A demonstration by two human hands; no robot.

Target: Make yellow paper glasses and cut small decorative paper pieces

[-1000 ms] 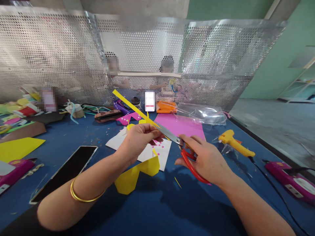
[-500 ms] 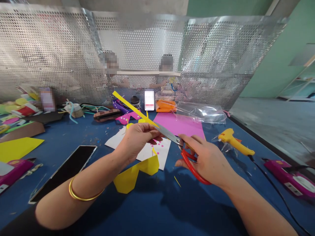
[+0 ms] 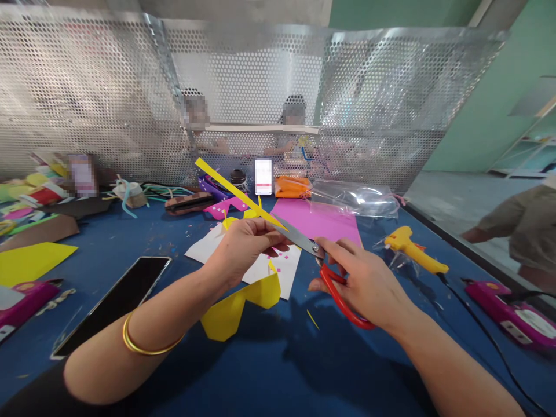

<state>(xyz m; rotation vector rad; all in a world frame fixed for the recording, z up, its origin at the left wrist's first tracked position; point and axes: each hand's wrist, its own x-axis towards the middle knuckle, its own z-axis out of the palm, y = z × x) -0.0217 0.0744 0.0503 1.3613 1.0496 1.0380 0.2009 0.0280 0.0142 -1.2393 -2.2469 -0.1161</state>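
Observation:
My left hand [image 3: 243,249] pinches a yellow paper piece [image 3: 237,301] above the blue table [image 3: 278,370]; a long yellow strip [image 3: 226,185] rises from the fingers toward the back left, and the wider folded part hangs below the hand. My right hand [image 3: 365,284] grips red-handled scissors [image 3: 343,295]. Their steel blades [image 3: 297,237] point left and meet the yellow paper at my left fingertips. Under both hands lies a white sheet [image 3: 286,272] dotted with tiny pink squares.
A black phone [image 3: 117,301] lies at the left, a yellow glue gun [image 3: 412,249] with a cord at the right, a pink sheet [image 3: 317,223] behind. Magenta tools sit at both table edges. Craft scraps line the perforated metal screen [image 3: 87,98]. A person [image 3: 521,231] is at the far right.
My hands and the scissors have hardly moved; the yellow strip has tilted slightly left. A person has come into view at the far right edge.

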